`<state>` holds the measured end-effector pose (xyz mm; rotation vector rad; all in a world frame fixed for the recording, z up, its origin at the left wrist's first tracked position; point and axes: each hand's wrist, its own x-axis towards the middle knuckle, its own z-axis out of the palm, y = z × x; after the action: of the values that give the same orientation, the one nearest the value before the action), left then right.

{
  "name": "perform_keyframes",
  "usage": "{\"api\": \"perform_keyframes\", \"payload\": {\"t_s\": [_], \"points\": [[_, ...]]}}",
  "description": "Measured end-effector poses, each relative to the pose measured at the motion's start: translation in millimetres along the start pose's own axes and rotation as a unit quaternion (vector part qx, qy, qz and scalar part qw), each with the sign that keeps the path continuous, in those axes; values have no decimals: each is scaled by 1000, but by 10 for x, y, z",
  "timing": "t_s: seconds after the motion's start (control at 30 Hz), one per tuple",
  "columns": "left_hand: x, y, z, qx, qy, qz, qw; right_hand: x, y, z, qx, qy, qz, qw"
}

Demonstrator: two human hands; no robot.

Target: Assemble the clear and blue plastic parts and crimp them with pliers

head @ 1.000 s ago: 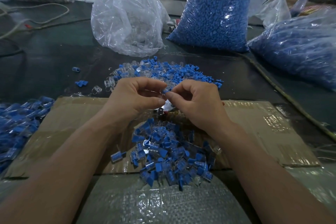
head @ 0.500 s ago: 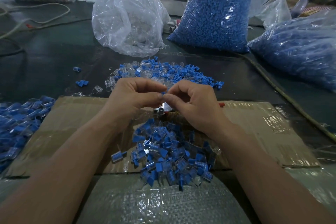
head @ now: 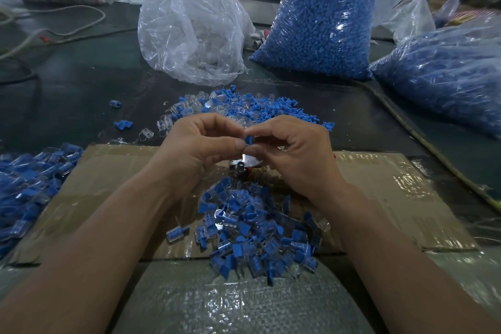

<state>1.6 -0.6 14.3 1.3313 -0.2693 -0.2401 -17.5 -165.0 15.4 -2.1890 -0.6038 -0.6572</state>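
1. We see a dark bench (head: 67,95) filling the view, with a sheet of cardboard (head: 393,192) lying flat near its near edge and a woven sack (head: 244,301) spread over that edge.
2. Toward the far edge stand a crumpled clear bag (head: 189,35) and, to its right, a tall blue bag (head: 320,30) packed with blue pieces. A second blue bag (head: 447,76) lies at the right edge.
3. We count three heaps. A loose pile (head: 244,106) of clear and blue pieces sits on the bare bench beyond the cardboard. A joined pile (head: 252,228) of blue-and-clear pieces lies on the cardboard's near side, spilling onto the sack. A left heap (head: 29,184) runs along the left edge.
4. The left hand (head: 200,144) and the right hand (head: 292,149) meet above the cardboard's far side, between the loose pile and the joined pile.
5. Each grip is narrow, thumb and forefinger pinching the same blue part (head: 249,140), which is held in the air clear of the bench. We cannot tell whether a clear piece is fitted to it.
6. Under the hands a small metal tool (head: 244,164) rests on the cardboard, mostly hidden.
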Motion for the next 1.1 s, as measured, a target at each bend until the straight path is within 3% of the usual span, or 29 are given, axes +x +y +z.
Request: {"api": "perform_keyframes", "payload": {"t_s": [0.3,0.53,1.1], "points": [[-15,7,7,22,4,-15,1000,-6,41,-3,17,15,11,1000],[-17,-3,20,39,4,-23,999,-5,55,-7,-57,3,-60,997],[-11,-18,16,43,3,-13,999,8,53,-43,-85,-22,-58,994]]}}
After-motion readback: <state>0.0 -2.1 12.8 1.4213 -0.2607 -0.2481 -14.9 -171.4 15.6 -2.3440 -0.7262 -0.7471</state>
